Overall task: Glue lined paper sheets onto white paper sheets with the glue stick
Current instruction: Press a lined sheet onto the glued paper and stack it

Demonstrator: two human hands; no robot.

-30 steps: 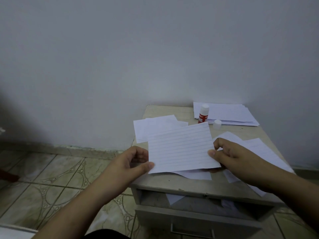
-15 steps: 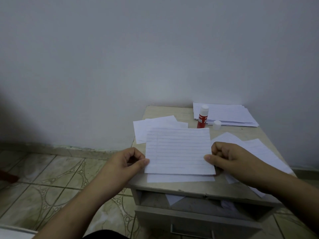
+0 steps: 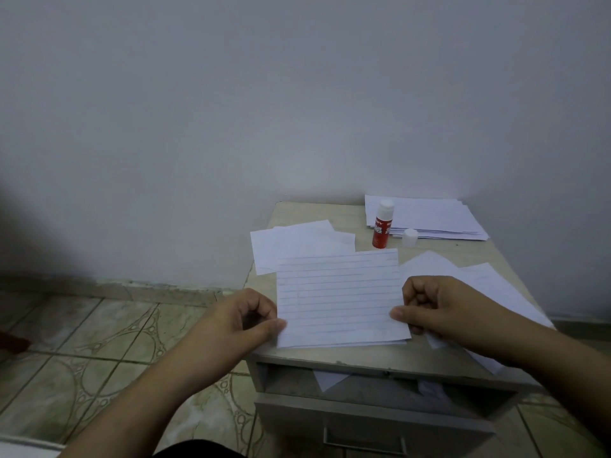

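Observation:
A lined paper sheet [image 3: 340, 297] lies flat near the front of the small table [image 3: 390, 357], almost covering a white sheet whose edge shows beneath it. My left hand [image 3: 244, 320] pinches the lined sheet's left edge with thumb on top. My right hand [image 3: 433, 307] pinches its right edge, fingers curled. The red glue stick [image 3: 382, 228] stands uncapped behind the sheet, its white cap [image 3: 410, 237] beside it.
A stack of paper [image 3: 429, 216] sits at the table's back right by the wall. Loose white sheets [image 3: 291, 242] lie at the back left and more sheets [image 3: 489, 282] under my right arm. A drawer [image 3: 373, 411] below is pulled open. Tiled floor lies left.
The lined sheet came down from a tilted, lifted pose and now lies flat, squared over the white sheet beneath. Both hands kept their pinch on its edges.

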